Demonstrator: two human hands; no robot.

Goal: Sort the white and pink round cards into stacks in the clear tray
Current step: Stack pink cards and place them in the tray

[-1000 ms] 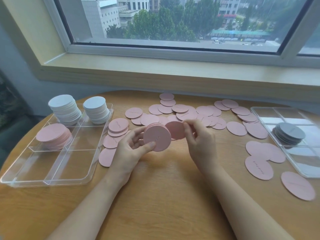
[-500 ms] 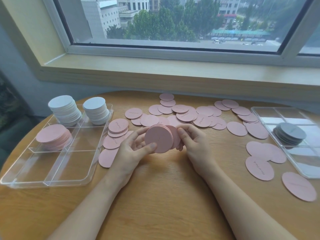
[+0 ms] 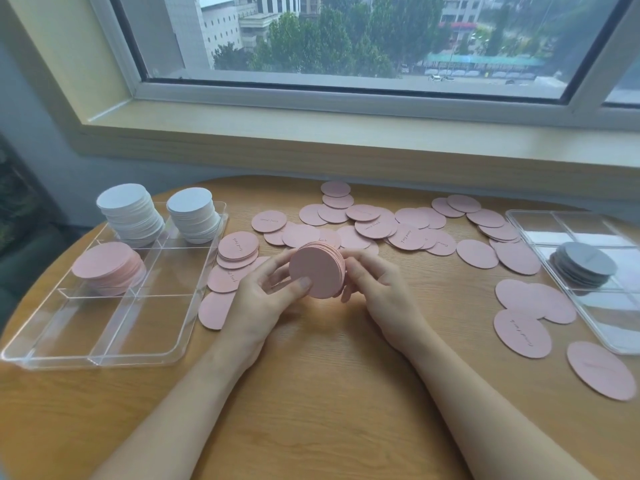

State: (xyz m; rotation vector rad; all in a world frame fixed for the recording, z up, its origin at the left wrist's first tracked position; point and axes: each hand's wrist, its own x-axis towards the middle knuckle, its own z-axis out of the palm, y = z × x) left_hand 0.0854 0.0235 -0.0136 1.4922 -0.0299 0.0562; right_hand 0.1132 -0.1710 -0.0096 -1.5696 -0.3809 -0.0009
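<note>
A stack of pink round cards [image 3: 317, 270] stands on edge above the table's middle. My left hand [image 3: 266, 299] grips it, thumb on its front face and fingers behind. My right hand [image 3: 375, 289] touches the stack's right edge with curled fingers. The clear tray [image 3: 104, 344] lies at the left, holding two white stacks [image 3: 130, 211] [image 3: 192, 214] in its far compartments and a pink stack [image 3: 107, 266] in a middle-left one. Many loose pink cards [image 3: 374, 225] lie spread across the far and right table.
A small pile of pink cards [image 3: 237, 251] sits just right of the tray. A second clear tray [image 3: 540, 226] at the right edge holds a grey stack [image 3: 585, 263]. A window sill runs behind the round wooden table [image 3: 329, 393].
My right hand brought a single pink card in from the right and joined it to the stack in my left hand. Both hands now close around the stack.
</note>
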